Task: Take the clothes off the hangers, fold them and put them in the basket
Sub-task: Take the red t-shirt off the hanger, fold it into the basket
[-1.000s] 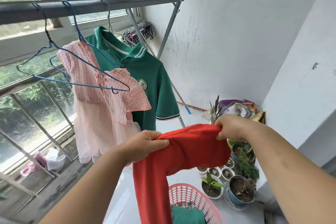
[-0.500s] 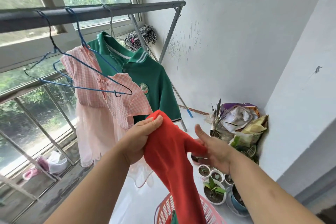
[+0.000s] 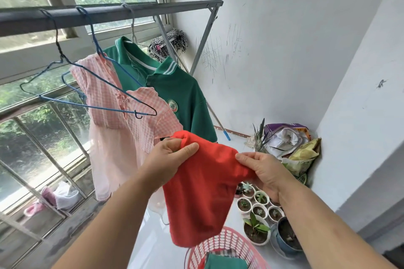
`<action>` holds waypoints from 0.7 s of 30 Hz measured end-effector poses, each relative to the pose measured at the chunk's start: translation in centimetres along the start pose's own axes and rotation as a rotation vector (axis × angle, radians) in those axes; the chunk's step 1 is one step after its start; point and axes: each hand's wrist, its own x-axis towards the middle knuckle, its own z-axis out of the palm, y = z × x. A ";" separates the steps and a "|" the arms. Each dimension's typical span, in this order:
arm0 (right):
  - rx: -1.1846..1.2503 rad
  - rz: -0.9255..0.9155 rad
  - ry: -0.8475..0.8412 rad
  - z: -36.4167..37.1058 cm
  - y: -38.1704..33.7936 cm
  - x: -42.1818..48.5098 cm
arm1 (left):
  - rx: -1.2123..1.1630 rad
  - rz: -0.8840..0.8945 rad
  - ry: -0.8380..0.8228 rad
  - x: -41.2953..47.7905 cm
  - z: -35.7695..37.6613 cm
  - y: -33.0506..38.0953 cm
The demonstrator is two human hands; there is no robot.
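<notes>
While open floor (image 3: 150, 244) lay beside the basket (image 3: 229, 238), my left hand (image 3: 168, 159) and newly closed right hand (image 3: 265, 171) gripped the red garment (image 3: 203, 199).

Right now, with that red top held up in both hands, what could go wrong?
1. The red top hangs in mid-air, gripped only at its upper edge by the left hand and right hand; a slipped pinch could drop it onto the floor beside the pink basket rather than in it.
2. Small potted plants stand close to the basket's right; a swinging hem or elbow might pick up soil or tip one.
</notes>
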 end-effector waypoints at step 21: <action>0.064 0.158 -0.226 0.2 0.9 -1.1 | -0.393 -0.157 0.038 0.3 0.1 -0.8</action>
